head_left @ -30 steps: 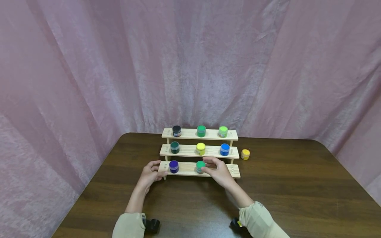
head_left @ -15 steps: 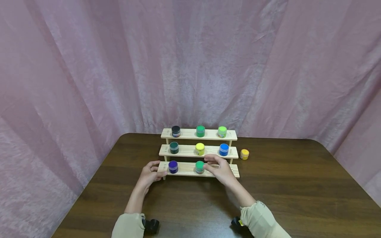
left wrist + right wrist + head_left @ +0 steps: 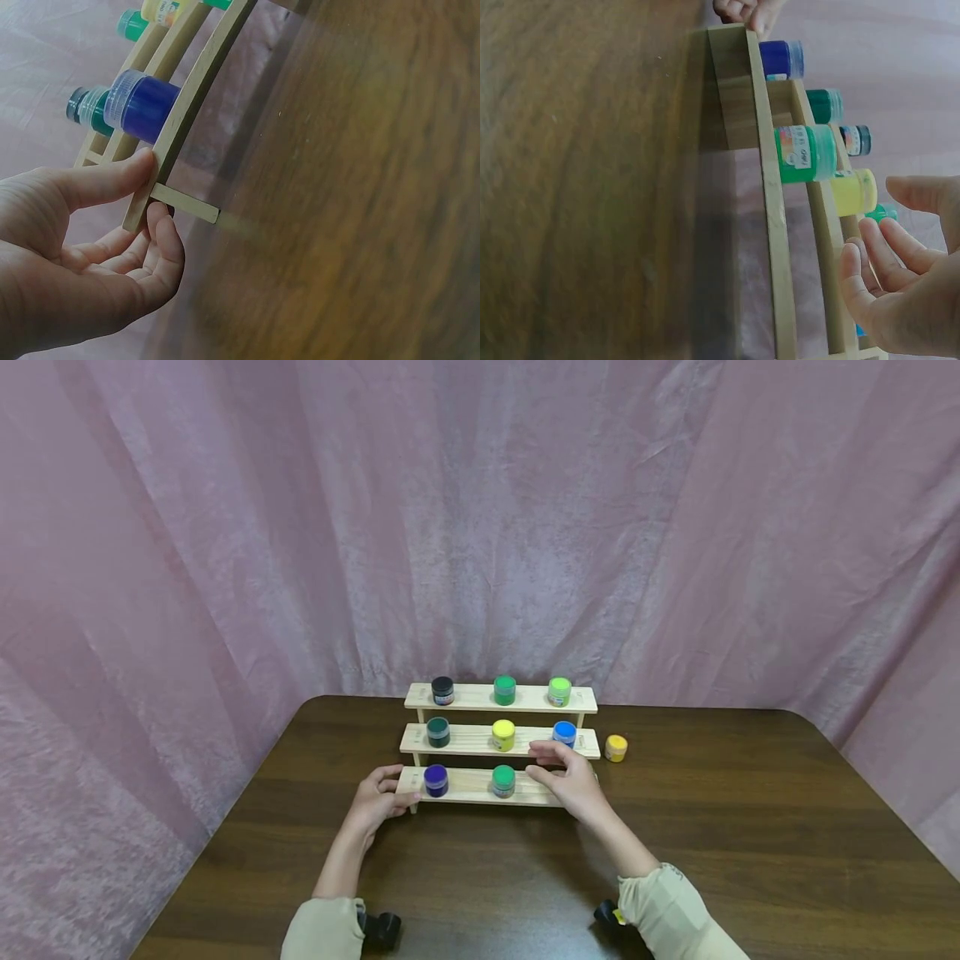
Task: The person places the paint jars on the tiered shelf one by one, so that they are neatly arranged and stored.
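A three-tier wooden rack (image 3: 469,785) stands on the table with small paint jars on its steps. My left hand (image 3: 377,804) pinches the left end of the lowest step, thumb on top and fingers beneath, as the left wrist view shows. Beside it sits a purple jar (image 3: 436,781). In the middle of that step stands a green jar (image 3: 503,781). My right hand (image 3: 572,781) hovers over the step's right part with relaxed fingers and nothing in them, apart from the green jar. It partly covers the blue jar (image 3: 564,732) behind.
A yellow jar (image 3: 616,748) stands on the table right of the rack. The middle step also bears a dark green jar (image 3: 438,732) and a bright yellow jar (image 3: 503,735). Black, green and light green jars line the top step. A pink curtain (image 3: 480,527) hangs behind.
My right hand has let go of the green jar and drawn away to the right. The jar stays on the lowest step. My left hand keeps its place on the rack.
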`<action>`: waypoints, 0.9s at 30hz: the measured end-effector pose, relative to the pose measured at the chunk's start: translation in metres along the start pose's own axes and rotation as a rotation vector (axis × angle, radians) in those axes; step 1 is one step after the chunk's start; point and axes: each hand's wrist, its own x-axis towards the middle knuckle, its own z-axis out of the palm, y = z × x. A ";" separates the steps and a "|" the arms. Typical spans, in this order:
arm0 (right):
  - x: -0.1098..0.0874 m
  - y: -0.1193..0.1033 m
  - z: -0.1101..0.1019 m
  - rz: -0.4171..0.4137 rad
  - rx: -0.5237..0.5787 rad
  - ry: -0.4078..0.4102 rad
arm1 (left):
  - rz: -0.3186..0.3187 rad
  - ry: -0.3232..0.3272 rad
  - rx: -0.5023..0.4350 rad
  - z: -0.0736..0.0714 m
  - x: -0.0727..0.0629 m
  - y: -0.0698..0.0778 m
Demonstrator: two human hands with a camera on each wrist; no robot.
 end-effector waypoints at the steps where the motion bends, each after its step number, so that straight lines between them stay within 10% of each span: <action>1: 0.000 -0.001 -0.001 -0.001 0.002 0.002 | -0.001 0.000 0.000 0.000 0.000 0.000; 27: 0.002 -0.007 -0.036 -0.028 0.059 0.118 | -0.014 0.006 0.005 -0.001 0.002 0.000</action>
